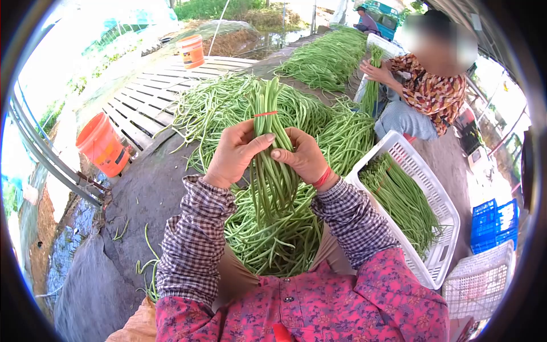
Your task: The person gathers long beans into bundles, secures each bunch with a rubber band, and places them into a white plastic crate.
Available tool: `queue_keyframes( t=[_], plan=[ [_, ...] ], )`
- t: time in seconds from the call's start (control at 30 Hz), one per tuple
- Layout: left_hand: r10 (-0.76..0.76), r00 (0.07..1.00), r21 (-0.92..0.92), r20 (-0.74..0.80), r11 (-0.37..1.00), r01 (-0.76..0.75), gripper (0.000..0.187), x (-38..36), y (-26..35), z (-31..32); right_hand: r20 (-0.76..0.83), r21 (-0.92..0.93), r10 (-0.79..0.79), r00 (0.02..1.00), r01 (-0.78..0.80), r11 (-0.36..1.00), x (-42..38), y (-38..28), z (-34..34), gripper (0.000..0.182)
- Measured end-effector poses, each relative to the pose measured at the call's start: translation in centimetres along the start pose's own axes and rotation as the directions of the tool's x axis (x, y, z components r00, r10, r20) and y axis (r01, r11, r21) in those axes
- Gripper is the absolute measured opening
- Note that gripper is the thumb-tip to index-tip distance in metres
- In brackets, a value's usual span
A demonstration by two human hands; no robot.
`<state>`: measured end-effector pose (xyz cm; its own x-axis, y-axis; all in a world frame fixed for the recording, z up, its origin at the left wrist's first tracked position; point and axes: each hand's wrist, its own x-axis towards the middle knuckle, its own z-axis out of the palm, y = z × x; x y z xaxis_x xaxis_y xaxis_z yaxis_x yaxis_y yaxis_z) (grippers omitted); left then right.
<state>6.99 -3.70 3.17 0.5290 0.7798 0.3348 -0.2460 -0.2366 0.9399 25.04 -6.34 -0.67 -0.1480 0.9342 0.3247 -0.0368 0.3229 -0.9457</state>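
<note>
Both hands hold one upright bundle of long green stalks (268, 165) in front of my chest. A red band (266, 114) circles the bundle near its top. My left hand (239, 149) wraps the bundle from the left, its thumb across the front just below the band. From the right, my right hand (305, 155) grips it, thumb and fingers pressed on the stalks. The lower ends hang over a loose pile of the same stalks (279, 245) between my legs. More loose stalks (219, 105) lie behind my hands.
At the right stands a white crate (447, 228) of bundled stalks, with blue crates (484, 228) and another white crate (478, 279) beyond. A co-worker (427, 85) crouches at the upper right, holding a bundle. Orange buckets (103, 145) stand left. Another person (366, 23) sits far back.
</note>
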Motion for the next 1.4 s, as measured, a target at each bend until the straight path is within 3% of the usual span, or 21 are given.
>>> queue_keyframes(
  t=[0.1, 0.23, 0.27, 0.37, 0.47, 0.57, 0.67, 0.77, 0.87, 1.0, 1.13, 1.23, 1.33, 1.4],
  plan=[
    [-0.062, 0.998, -0.136, 0.003, 0.989, 0.062, 0.035, -0.2, 0.5, -0.3, 0.012, 0.147, 0.088, 0.996, -0.089, 0.985, -0.2, -1.3, 0.3, 0.048],
    [-0.018, 0.999, -0.13, 0.04, 0.991, 0.023, 0.037, -0.3, 0.1, -0.8, -0.125, 0.16, -0.05, 0.991, 0.07, 0.985, 0.2, -0.8, 0.8, 0.041],
    [-0.023, 0.998, -0.073, 0.052, 0.997, 0.027, 0.039, -0.2, -0.4, -1.1, -0.205, 0.096, -0.075, 0.976, 0.097, 0.991, 0.2, -0.6, 0.8, 0.038],
    [-0.015, 0.998, -0.093, 0.056, 0.995, 0.02, 0.039, -0.2, -0.9, -1.0, -0.159, -0.399, -0.416, 0.896, 0.327, 0.857, 0.6, 0.5, -0.1, 0.032],
    [-0.047, 0.999, -0.032, 0.021, 0.998, 0.047, 0.038, 0.0, -1.7, -1.4, -0.013, -0.529, -0.553, 0.833, 0.464, 0.711, 0.4, 0.4, -0.2, 0.025],
    [-0.039, 0.999, -0.038, -0.003, 0.999, 0.039, 0.035, 0.0, -1.7, -1.1, -0.063, -0.479, -0.56, 0.826, 0.467, 0.743, 0.0, -0.3, 0.4, 0.022],
    [-0.019, 1.0, 0.09, -0.007, 0.996, 0.02, 0.034, -0.4, -0.6, -0.6, -0.049, -0.573, -0.529, 0.847, 0.41, 0.71, 0.0, -0.4, 0.7, 0.026],
    [0.029, 0.998, 0.033, -0.047, 0.999, -0.028, 0.034, -0.1, -2.0, -0.6, -0.001, -0.676, -0.477, 0.879, 0.351, 0.648, -0.2, -1.3, 1.2, 0.023],
    [0.034, 0.999, 0.189, -0.023, 0.982, -0.029, 0.036, 0.0, -2.0, -0.7, -0.087, -0.495, -0.399, 0.913, 0.308, 0.812, -0.2, -1.7, 0.6, 0.02],
    [0.05, 0.999, 0.235, 0.017, 0.971, -0.053, 0.05, -0.6, -0.4, 0.7, -0.273, -0.542, -0.611, 0.743, 0.406, 0.736, 1.2, -4.4, 0.1, 0.028],
    [0.089, 0.995, 0.216, 0.05, 0.971, -0.098, 0.055, -0.4, -1.6, 0.6, -0.165, -0.635, -0.668, 0.726, 0.44, 0.635, 2.1, -5.4, -1.3, 0.022],
    [0.078, 0.995, 0.202, 0.061, 0.975, -0.089, 0.054, -0.2, -1.4, 0.7, -0.17, -0.561, -0.626, 0.761, 0.447, 0.696, 2.3, -5.3, -2.3, 0.018],
    [0.155, 0.987, 0.221, 0.047, 0.962, -0.162, 0.054, -0.1, -2.0, 0.8, 0.001, -0.725, -0.653, 0.757, 0.45, 0.52, 2.1, -6.1, -3.0, 0.017],
    [0.206, 0.978, 0.252, 0.027, 0.945, -0.206, 0.053, -0.1, -2.2, 1.0, -0.035, -0.652, -0.649, 0.76, 0.475, 0.591, 2.1, -6.0, -2.9, 0.017]
  ],
)
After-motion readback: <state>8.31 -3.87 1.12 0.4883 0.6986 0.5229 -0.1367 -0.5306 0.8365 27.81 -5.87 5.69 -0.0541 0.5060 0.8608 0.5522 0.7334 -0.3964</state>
